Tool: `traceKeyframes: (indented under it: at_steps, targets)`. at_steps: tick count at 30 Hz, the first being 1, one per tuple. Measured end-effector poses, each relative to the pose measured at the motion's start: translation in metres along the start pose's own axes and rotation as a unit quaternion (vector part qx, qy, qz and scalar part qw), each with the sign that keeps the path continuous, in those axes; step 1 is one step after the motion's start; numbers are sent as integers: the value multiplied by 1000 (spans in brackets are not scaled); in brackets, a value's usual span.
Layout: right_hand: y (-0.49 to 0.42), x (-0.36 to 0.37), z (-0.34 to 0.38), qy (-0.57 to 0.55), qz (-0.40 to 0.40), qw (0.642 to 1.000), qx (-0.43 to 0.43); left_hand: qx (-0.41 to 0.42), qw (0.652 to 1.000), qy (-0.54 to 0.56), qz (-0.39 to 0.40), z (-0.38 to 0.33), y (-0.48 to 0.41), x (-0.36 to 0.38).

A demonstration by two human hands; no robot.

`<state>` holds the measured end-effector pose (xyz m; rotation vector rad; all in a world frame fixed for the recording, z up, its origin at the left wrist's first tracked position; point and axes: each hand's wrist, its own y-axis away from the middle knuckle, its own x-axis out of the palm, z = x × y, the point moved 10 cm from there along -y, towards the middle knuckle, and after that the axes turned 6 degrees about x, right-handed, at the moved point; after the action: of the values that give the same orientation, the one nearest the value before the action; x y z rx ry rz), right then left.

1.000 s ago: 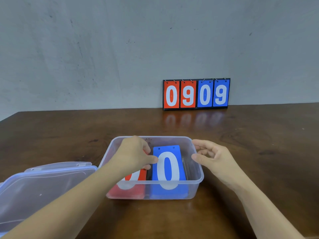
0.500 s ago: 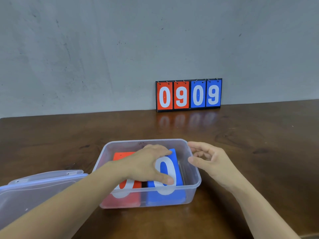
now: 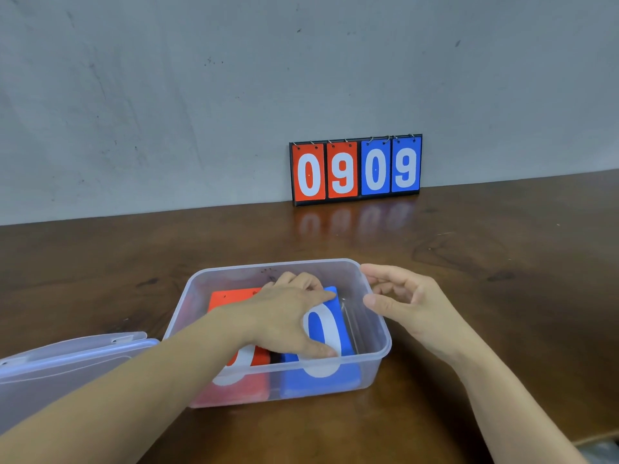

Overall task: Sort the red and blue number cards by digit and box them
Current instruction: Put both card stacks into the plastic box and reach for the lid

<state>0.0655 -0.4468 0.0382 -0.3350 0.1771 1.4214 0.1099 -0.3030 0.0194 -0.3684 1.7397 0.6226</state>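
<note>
Sharing one box [image 3: 241, 267] (red stack [image 3: 227, 298], blue stack [image 3: 318, 329])

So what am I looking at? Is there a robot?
No robot: these are a person's bare hands, filmed by one camera worn on their head, looking down. On the wooden table sits a clear box with red cards and blue cards side by side. The left hand lies on the blue cards; pressing or gripping, I cannot tell. The right hand hovers by the box's rim, holding nothing. The lid lies to the left; a scoreboard reading 0909 stands by the wall.
</note>
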Motion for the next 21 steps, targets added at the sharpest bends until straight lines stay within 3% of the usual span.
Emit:
traceKeyframes:
  at_steps: [5,14,21]
  targets:
    - [2,1,5,16,-6,1000,5,7,1000,17,-15,1,0,-2]
    - [14,-14,5,73,-50,995,48,-9,971,135,-199,5,33,-57]
    - [58,-28,15,48,-59,996,44,-64,947,153,-274,-11,102,-61]
